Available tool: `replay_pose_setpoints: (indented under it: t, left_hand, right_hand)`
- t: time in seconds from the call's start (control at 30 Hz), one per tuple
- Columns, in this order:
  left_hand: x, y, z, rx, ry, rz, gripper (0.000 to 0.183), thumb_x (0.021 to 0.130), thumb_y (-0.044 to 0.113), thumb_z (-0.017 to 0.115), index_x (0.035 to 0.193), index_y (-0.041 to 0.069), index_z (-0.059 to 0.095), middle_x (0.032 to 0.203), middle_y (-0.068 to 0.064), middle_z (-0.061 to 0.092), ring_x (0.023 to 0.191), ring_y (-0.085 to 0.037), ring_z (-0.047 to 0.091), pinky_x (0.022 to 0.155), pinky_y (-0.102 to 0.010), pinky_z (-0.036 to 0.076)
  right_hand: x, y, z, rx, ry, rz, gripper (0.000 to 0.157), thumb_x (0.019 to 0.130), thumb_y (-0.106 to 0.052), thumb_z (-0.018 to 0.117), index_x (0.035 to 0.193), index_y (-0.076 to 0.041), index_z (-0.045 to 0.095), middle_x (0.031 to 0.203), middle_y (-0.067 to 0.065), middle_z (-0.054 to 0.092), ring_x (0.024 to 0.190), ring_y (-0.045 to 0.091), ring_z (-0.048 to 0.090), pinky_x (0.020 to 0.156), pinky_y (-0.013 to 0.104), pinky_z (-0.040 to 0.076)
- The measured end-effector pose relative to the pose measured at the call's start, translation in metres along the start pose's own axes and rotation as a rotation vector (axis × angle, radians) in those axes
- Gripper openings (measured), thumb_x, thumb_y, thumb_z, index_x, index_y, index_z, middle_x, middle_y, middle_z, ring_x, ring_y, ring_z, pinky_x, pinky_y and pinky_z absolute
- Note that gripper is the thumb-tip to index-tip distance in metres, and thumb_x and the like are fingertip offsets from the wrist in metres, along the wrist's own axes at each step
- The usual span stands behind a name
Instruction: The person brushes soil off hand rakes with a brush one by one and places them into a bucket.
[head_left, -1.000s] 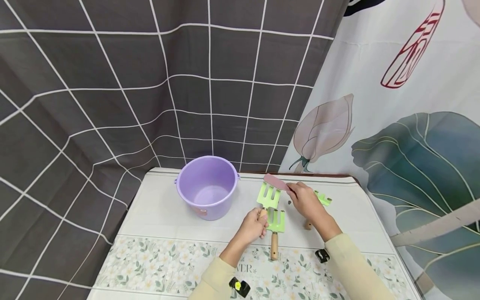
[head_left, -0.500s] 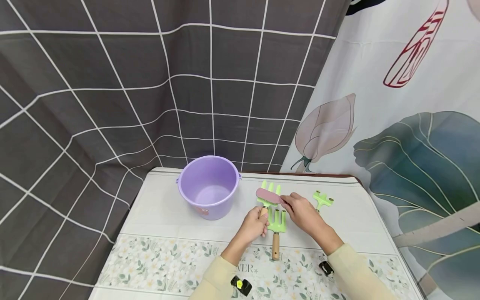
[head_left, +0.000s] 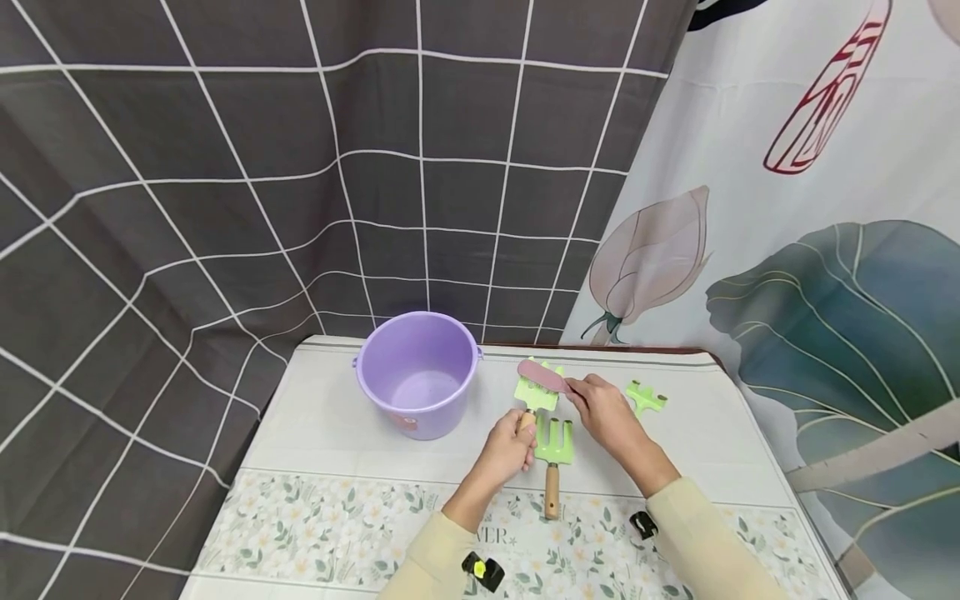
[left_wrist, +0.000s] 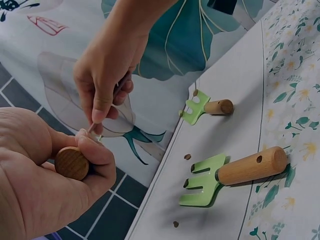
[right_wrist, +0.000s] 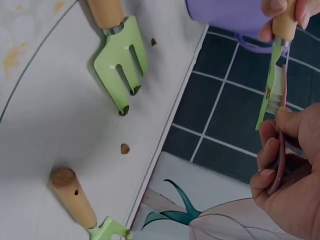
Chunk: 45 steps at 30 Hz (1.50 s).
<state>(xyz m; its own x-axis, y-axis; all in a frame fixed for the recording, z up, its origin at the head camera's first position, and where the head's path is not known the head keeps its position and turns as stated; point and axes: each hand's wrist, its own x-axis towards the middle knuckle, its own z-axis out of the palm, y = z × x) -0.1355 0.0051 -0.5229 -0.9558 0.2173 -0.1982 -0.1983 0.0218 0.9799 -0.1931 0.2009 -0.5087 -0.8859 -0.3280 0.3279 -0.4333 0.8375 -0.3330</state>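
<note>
Pink brush [head_left: 542, 375], gripped by the right hand [head_left: 609, 418], is lying crosswise over a fork [head_left: 536, 400], bristles [right_wrist: 273, 97] touching it; the left hand [head_left: 502, 447] is gripping the fork's handle [right_wrist: 285, 24], fork pointing away from the person.

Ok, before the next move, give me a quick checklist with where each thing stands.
1. Left hand grips the raised fork by its wooden handle: ok.
2. Right hand holds the pink brush: ok.
3. Bristles against the raised fork: ok, judging by the right wrist view.
4. Raised fork fully clean: cannot tell, the brush covers part.
5. Lying fork clean: not ok, brown spots at tine tips.
6. Purple bucket apart from both hands: ok.
</note>
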Motion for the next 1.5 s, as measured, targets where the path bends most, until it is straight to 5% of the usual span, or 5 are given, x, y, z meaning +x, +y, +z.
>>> replay_pose_setpoints:
  t: [0.23,0.67,1.0,1.5]
  left_hand:
    - [0.0,-0.001,0.0,0.005,0.005,-0.014,0.016,0.108,0.008,0.047,0.117,-0.003,0.054,0.082,-0.003,0.053,0.06,-0.01,0.049,0.049,-0.017,0.044]
    - [-0.003,-0.003,0.004,-0.025,0.0,-0.042,0.024,0.108,0.008,0.048,0.126,-0.007,0.053,0.082,-0.003,0.054,0.058,-0.008,0.047,0.047,-0.016,0.043]
    - [-0.003,-0.002,0.0,-0.02,0.005,-0.03,0.035,0.11,0.011,0.044,0.137,-0.01,0.049,0.085,-0.005,0.056,0.058,-0.007,0.047,0.047,-0.015,0.04]
    - [0.0,-0.006,-0.002,-0.003,0.078,-0.009,0.034,0.108,0.01,0.047,0.137,-0.007,0.049,0.088,-0.013,0.06,0.058,-0.009,0.049,0.047,-0.017,0.042]
  right_hand:
    - [0.008,0.008,0.002,0.002,0.007,0.013,0.024,0.098,-0.009,0.07,0.119,0.003,0.074,0.087,0.01,0.067,0.068,0.015,0.055,0.059,0.032,0.051]
    - [0.014,0.03,0.008,0.041,0.06,0.168,0.032,0.104,-0.013,0.062,0.129,0.006,0.067,0.108,0.023,0.069,0.095,0.036,0.069,0.079,0.051,0.059]
    - [0.003,0.033,-0.003,0.135,0.037,0.243,0.033,0.104,-0.014,0.063,0.132,0.002,0.067,0.099,0.017,0.069,0.075,0.022,0.055,0.06,0.029,0.047]
    - [-0.029,0.008,-0.021,0.071,-0.078,0.016,0.025,0.099,-0.01,0.069,0.121,-0.001,0.074,0.09,0.006,0.068,0.07,0.008,0.051,0.057,0.025,0.047]
